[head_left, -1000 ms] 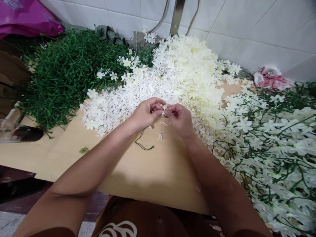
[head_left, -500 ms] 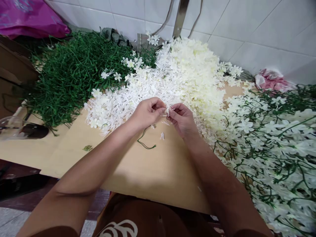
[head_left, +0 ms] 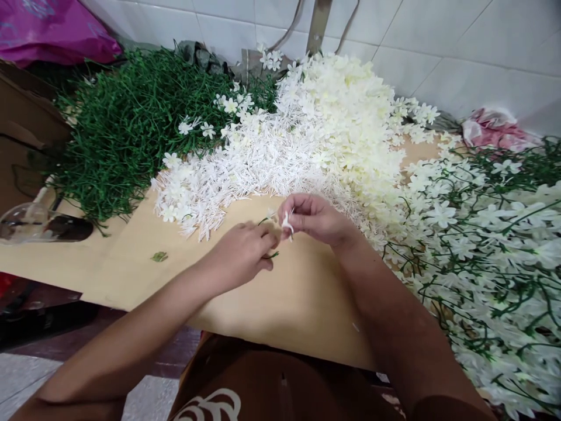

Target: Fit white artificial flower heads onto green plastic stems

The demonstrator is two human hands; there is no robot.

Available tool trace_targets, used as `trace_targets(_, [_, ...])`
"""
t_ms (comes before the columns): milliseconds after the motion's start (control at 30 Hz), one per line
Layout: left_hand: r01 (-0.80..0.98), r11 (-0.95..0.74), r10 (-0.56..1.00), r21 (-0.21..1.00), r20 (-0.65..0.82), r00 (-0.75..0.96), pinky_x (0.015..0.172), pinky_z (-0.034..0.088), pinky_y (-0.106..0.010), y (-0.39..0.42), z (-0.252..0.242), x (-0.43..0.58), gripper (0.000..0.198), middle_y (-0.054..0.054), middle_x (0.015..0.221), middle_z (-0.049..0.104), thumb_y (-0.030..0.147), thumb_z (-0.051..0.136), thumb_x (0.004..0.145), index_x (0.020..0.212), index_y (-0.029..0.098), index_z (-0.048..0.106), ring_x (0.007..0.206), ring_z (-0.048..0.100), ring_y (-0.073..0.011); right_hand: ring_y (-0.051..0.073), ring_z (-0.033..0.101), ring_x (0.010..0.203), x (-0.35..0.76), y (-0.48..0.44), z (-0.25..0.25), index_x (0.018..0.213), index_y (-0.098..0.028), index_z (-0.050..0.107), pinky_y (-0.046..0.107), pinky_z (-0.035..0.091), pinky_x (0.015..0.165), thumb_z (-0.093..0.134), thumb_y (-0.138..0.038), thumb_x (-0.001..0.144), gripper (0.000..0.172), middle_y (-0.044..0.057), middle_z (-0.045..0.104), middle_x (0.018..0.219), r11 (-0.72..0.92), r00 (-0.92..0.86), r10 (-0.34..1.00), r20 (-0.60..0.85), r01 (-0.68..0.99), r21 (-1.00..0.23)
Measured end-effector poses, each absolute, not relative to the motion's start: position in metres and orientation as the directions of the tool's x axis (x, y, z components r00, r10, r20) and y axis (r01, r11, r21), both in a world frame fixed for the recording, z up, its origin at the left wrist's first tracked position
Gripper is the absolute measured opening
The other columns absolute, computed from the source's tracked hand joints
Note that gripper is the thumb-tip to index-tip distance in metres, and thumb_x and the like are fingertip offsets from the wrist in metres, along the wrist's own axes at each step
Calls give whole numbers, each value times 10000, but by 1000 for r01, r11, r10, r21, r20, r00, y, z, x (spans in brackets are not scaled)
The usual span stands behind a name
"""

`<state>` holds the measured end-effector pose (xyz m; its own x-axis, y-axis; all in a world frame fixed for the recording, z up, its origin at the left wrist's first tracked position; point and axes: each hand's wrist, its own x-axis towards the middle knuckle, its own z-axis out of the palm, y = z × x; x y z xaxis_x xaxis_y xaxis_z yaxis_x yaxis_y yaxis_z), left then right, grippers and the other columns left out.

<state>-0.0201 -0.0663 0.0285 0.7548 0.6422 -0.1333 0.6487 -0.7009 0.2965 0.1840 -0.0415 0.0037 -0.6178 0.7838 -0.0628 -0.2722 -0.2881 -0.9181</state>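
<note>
While the right hand (head_left: pixel 293 227) pinches a small white flower (head_left: pixel 287 222) between thumb and forefinger in the head view, the left hand (head_left: pixel 252 257) sits just beside it, palm down with fingers half curled over a green stem (head_left: pixel 272 255). The stem shows on both sides of those fingers; whether they grip it or only rest on it, I cannot tell. The flower is in front of the white bits (head_left: pixel 263 166), above the bare table (head_left: pixel 228 310), with the petals (head_left: pixel 359 117) farther back and the greenery (head_left: pixel 135 123) to the left. To handle these well, I would keep the right pinch light and low on the flower, since its thin parts look easy to crease, and leave the other right fingers loose. The left hand would do best with the stem near one end, between finger and thumb, so that the rest does not swing. Working over bare table, clear of the bits, should keep anything from snagging. Compared with the frame just before, the hands have parted: there both met at the flower, whereas now only the right has it, a little nearer the body. The left has dropped over the stem, which lay curved and untouched on the table. A loose white bit beside it no longer shows; it may be hidden or picked up. The heaps look unchanged.
</note>
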Motion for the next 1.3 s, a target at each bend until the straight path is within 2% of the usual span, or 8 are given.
trace_targets(67, [657,-698,657,285,-111,746,750,428,-339,-70,19,-19,125,-91,934,694,168,567,842,908,159,672,851,637,-231,117,664,667,185,-44,4,782,-161,634,301,582,697,785,-398,727,286,5,680,711,-312,-827,557,-81,-117,-943])
trace_targets(133, [666,-671,686,325,-69,724,753,422,-342,-67,13,-18,157,-78,879,698,118,525,826,842,167,673,815,632,-220,110,652,665,186,-44,2,777,-160,639,278,561,689,764,-388,749,262,-1,674,690,-262,-888,446,-116,-5,-965])
trace_targets(300, [618,-419,859,665,69,508,699,405,-297,-48,19,-26,112,-21,752,674,199,540,805,776,191,648,716,575,-164,91,607,646,189,-39,-7,758,-167,646,219,497,620,800,-406,704,289,-4,677,703,-151,-590,803,-77,-76,-986])
trace_targets(400, [416,-154,945,896,10,328,643,413,-263,-38,30,-23,105,-12,690,634,261,581,787,765,164,617,654,542,-134,102,604,654,188,-40,-6,758,-189,644,239,496,638,833,-402,663,300,-14,663,706,-129,-338,940,-53,-209,-969])
trace_targets(467, [272,-32,949,962,-56,310,626,416,-248,-32,35,-17,113,1,640,600,264,623,754,738,154,603,623,524,-117,111,606,664,184,-41,-3,753,-205,641,262,504,666,849,-401,639,308,-20,661,711,-85,-230,973,-17,-291,-953])
trace_targets(633, [81,96,918,992,-119,378,617,409,-235,-25,26,2,230,14,590,560,336,694,718,640,155,575,583,497,-92,116,609,666,173,-42,-1,754,-211,645,284,515,694,850,-420,634,317,-21,662,706,-42,-193,981,31,-362,-931])
trace_targets(900, [27,180,907,983,-176,382,621,390,-234,-22,2,5,251,18,625,571,358,724,719,670,158,582,591,499,-87,117,623,629,172,-38,-13,763,-225,617,315,545,717,859,-448,605,365,-41,657,678,-107,-144,988,-59,-346,-932])
trace_targets(1300, [14,212,903,977,-201,379,590,365,-228,-19,-4,3,242,23,583,568,316,740,707,635,153,576,562,479,-78,120,575,622,170,-38,-10,702,-218,615,278,477,606,839,-519,597,390,-19,637,659,67,-63,995,72,-74,-995])
